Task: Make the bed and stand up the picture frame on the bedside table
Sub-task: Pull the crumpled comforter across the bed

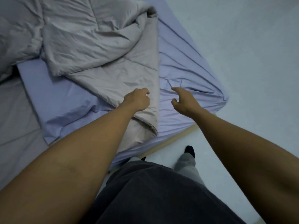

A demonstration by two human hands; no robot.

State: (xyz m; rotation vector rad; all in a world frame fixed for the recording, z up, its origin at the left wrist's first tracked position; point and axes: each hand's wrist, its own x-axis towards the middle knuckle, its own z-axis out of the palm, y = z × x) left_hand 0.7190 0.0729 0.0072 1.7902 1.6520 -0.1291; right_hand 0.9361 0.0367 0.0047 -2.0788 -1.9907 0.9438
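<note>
A crumpled grey duvet [90,46] lies bunched across the bed, with one folded corner running down to the near edge. Under it is a wrinkled lilac sheet [186,70] that wraps the bed's corner at the right. My left hand [137,99] rests over the duvet's folded edge with the fingers curled; whether it grips the cloth I cannot tell. My right hand [184,101] hovers above the lilac sheet, fingers spread and curved, holding nothing. No picture frame or bedside table is in view.
A pale wooden bed frame edge [171,139] shows below the sheet. Pale floor [242,46] stretches to the right and behind the corner. My legs in dark and grey clothing and a black-socked foot [190,150] stand close to the bed.
</note>
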